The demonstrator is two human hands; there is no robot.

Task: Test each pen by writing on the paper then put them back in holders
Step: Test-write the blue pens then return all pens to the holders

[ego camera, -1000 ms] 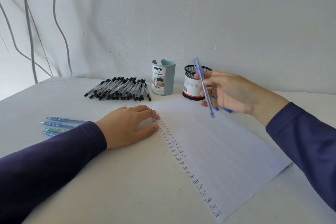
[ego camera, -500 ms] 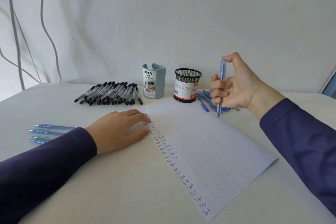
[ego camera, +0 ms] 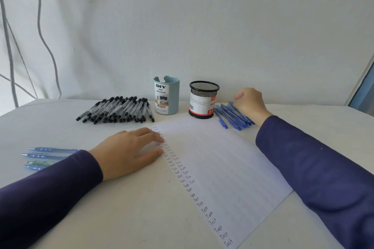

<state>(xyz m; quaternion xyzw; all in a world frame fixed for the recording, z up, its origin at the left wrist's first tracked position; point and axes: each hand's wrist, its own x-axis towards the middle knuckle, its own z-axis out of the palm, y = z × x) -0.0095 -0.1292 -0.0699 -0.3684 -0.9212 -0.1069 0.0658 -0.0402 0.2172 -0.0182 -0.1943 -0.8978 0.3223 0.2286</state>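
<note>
Paper [ego camera: 222, 168] lies angled on the white table [ego camera: 141, 218], with a column of handwritten "Test" entries down its left edge. Left hand [ego camera: 129, 151] lies flat with fingers straight, fingertips pressing the paper's far-left corner; it holds nothing. Right hand [ego camera: 250, 103] is at the far right, knuckles up and fingers curled, resting on a pile of blue pens [ego camera: 232, 116] just right of the black mesh holder [ego camera: 203, 99]; whether it grips a pen cannot be told. Pale blue holder [ego camera: 167, 97] stands upright just left of the mesh one. Black-capped pens [ego camera: 117, 110] lie piled left of both holders. Four loose pens [ego camera: 46, 155] lie at the near left, partly hidden by the left sleeve [ego camera: 50, 188].
</note>
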